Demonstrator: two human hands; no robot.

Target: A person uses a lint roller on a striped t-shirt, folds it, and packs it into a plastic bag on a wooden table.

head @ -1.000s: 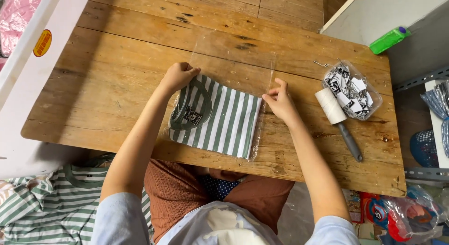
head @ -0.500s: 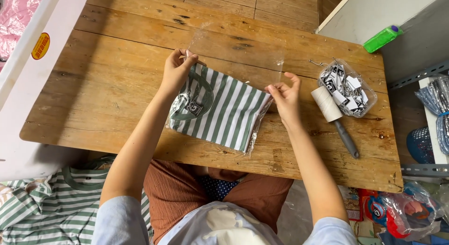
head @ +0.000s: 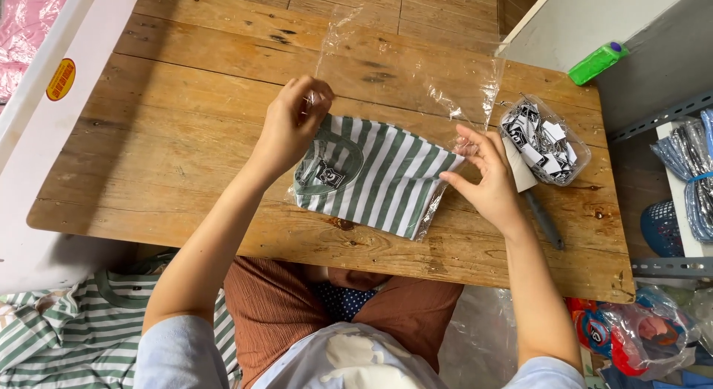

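Observation:
A folded green-and-white striped garment (head: 379, 173) with a dark patch sits inside a clear plastic bag (head: 416, 69) on the wooden table (head: 186, 136). The bag's upper part is lifted off the table and stands up toward the camera. My left hand (head: 293, 125) pinches the bag's left edge above the garment. My right hand (head: 486, 173) grips the bag's right edge beside the garment's corner.
A clear pouch of black-and-white tags (head: 546, 140) lies right of my right hand, with a roller's dark handle (head: 544, 219) under it. A green bottle (head: 596, 62) sits on a white shelf at the upper right. Striped clothes (head: 67, 333) lie low left; a white box (head: 52, 99) borders the left.
Both hands have raised the bag with the garment, so its open end now stands up from the table. The garment has tilted and my hands have drawn closer to the camera.

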